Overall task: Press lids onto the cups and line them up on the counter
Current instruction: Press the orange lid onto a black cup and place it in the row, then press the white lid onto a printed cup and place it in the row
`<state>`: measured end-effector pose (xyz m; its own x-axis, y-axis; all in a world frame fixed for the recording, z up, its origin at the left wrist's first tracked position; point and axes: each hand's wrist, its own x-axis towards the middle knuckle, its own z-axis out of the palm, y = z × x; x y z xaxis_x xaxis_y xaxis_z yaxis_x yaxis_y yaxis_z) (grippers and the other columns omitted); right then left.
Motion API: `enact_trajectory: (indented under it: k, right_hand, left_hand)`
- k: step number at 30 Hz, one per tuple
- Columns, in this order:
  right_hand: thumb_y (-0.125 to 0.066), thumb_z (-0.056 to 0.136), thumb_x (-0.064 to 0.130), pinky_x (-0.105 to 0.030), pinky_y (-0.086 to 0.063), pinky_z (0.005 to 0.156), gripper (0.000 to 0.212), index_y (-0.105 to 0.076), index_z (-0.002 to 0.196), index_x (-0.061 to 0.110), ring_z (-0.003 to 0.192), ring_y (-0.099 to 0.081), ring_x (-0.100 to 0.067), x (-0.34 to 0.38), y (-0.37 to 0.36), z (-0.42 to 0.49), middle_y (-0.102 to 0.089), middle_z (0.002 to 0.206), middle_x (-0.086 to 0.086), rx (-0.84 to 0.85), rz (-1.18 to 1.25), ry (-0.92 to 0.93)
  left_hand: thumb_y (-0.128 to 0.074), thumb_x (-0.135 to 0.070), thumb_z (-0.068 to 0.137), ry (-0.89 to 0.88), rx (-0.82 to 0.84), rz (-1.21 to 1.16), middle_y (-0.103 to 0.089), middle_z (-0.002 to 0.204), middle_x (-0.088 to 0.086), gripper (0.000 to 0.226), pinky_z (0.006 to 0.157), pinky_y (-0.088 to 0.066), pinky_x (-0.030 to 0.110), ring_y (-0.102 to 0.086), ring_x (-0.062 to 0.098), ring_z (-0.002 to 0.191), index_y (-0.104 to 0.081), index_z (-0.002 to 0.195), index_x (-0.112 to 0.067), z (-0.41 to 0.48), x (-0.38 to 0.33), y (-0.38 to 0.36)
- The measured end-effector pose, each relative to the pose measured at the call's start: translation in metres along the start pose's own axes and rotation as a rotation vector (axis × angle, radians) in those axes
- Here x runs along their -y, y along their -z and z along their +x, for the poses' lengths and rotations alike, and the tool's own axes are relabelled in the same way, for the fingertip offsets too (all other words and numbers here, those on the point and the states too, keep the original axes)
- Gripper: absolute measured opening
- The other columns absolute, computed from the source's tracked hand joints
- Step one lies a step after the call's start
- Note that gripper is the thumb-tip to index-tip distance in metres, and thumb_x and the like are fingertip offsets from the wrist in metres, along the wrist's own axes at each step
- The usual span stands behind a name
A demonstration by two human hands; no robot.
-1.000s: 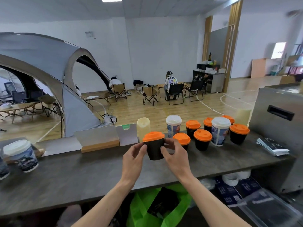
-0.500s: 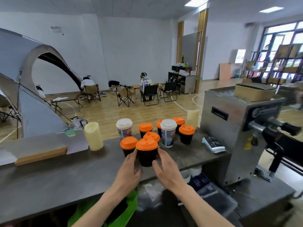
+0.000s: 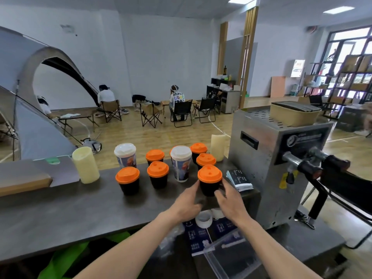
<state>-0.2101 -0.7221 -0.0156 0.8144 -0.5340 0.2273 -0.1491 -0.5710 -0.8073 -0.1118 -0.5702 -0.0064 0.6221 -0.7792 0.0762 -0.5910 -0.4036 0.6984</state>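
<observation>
Two grips bracket my upright cup dead ahead on worktop: left grip flat-fingered against it, right grip curled round its base.

Black cups with orange lids: seven, one nearly hidden behind a tall cup
Tall printed cups with white lids: two
Pale yellow cylinders: two
Stack of leaflets: one
Steel machine: one

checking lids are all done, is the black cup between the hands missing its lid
No, the black cup between the left hand and right hand wears an orange lid.
</observation>
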Motion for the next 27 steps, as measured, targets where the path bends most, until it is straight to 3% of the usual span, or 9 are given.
enact_trajectory:
  k: [2, 5, 11, 14, 17, 19, 21, 23, 27]
  right_hand:
    - [-0.054, 0.092, 0.017, -0.026, -0.046, 0.091, 0.035, -0.059, 0.124, 0.030, 0.112, -0.061, -0.010, -0.009, 0.011, 0.006, -0.066, 0.120, 0.009, -0.006, 0.038, -0.042]
    - [-0.055, 0.094, 0.011, -0.024, -0.040, 0.090, 0.041, -0.055, 0.134, 0.022, 0.110, -0.057, -0.012, -0.022, 0.021, 0.013, -0.062, 0.119, 0.007, 0.024, 0.059, -0.099]
    - [-0.056, 0.095, 0.012, -0.025, -0.039, 0.096, 0.048, -0.048, 0.143, 0.014, 0.115, -0.055, -0.016, -0.040, 0.022, 0.018, -0.061, 0.132, -0.005, 0.042, 0.051, -0.163]
    - [-0.057, 0.096, 0.013, -0.026, -0.042, 0.094, 0.046, -0.050, 0.141, 0.012, 0.119, -0.060, -0.020, -0.042, 0.022, 0.015, -0.064, 0.131, -0.003, -0.134, -0.007, -0.163]
    - [-0.061, 0.094, 0.013, -0.025, -0.047, 0.079, 0.035, -0.057, 0.129, 0.017, 0.101, -0.066, -0.015, -0.029, 0.021, 0.011, -0.069, 0.112, 0.004, -0.389, -0.096, 0.008]
    - [-0.063, 0.092, 0.010, -0.023, -0.047, 0.074, 0.031, -0.059, 0.121, 0.020, 0.093, -0.062, -0.010, -0.012, 0.012, 0.011, -0.066, 0.104, 0.007, -0.434, -0.114, 0.208]
    - [-0.065, 0.089, 0.009, -0.015, -0.044, 0.073, 0.030, -0.061, 0.116, 0.020, 0.091, -0.058, -0.006, 0.011, -0.006, 0.011, -0.064, 0.102, 0.008, -0.373, -0.131, 0.399]
    - [-0.067, 0.088, 0.010, -0.015, -0.047, 0.077, 0.029, -0.063, 0.115, 0.018, 0.095, -0.060, -0.006, 0.037, -0.033, 0.009, -0.064, 0.105, 0.007, -0.262, -0.129, 0.554]
    - [-0.067, 0.086, 0.018, -0.023, -0.052, 0.085, 0.035, -0.063, 0.120, 0.021, 0.108, -0.061, -0.009, 0.087, -0.108, 0.002, -0.065, 0.116, 0.006, -0.017, -0.154, 0.638]
  left_hand:
    - [-0.060, -0.013, 0.083, 0.012, 0.024, 0.017, -0.056, 0.147, -0.003, 0.078, 0.111, -0.042, 0.027, -0.052, 0.013, 0.134, -0.033, 0.155, -0.030, 0.014, -0.006, -0.010]
    - [-0.056, -0.018, 0.082, 0.044, 0.021, 0.063, -0.061, 0.142, 0.001, 0.072, 0.108, -0.048, 0.043, -0.057, 0.022, 0.131, -0.037, 0.150, -0.033, 0.027, -0.008, -0.022]
    - [-0.055, -0.028, 0.091, 0.024, -0.047, 0.230, -0.058, 0.141, 0.007, 0.062, 0.107, -0.044, 0.044, -0.051, 0.029, 0.132, -0.036, 0.151, -0.028, 0.037, -0.001, -0.034]
    - [-0.055, -0.025, 0.092, 0.042, -0.104, 0.321, -0.056, 0.144, 0.008, 0.062, 0.111, -0.040, 0.042, -0.048, 0.027, 0.135, -0.040, 0.151, -0.020, 0.034, 0.001, -0.031]
    - [-0.054, -0.032, 0.094, 0.085, -0.209, 0.431, -0.050, 0.151, 0.005, 0.064, 0.113, -0.038, 0.040, -0.045, 0.024, 0.138, -0.036, 0.155, -0.018, 0.026, 0.009, -0.021]
    - [-0.054, -0.036, 0.095, 0.086, -0.277, 0.479, -0.053, 0.147, 0.002, 0.062, 0.109, -0.042, 0.039, -0.049, 0.023, 0.133, -0.038, 0.153, -0.020, 0.015, 0.018, -0.010]
    - [-0.055, -0.038, 0.096, 0.085, -0.327, 0.534, -0.057, 0.138, 0.000, 0.058, 0.102, -0.047, 0.037, -0.053, 0.021, 0.124, -0.040, 0.150, -0.023, 0.000, 0.026, 0.006]
    - [-0.056, -0.039, 0.096, 0.088, -0.369, 0.567, -0.058, 0.131, -0.002, 0.054, 0.096, -0.049, 0.035, -0.054, 0.019, 0.118, -0.043, 0.146, -0.024, -0.020, 0.036, 0.027]
    - [-0.058, -0.036, 0.094, 0.164, -0.436, 0.639, -0.059, 0.130, 0.000, 0.054, 0.091, -0.049, 0.036, -0.056, 0.023, 0.116, -0.047, 0.145, -0.023, -0.072, 0.071, 0.080]
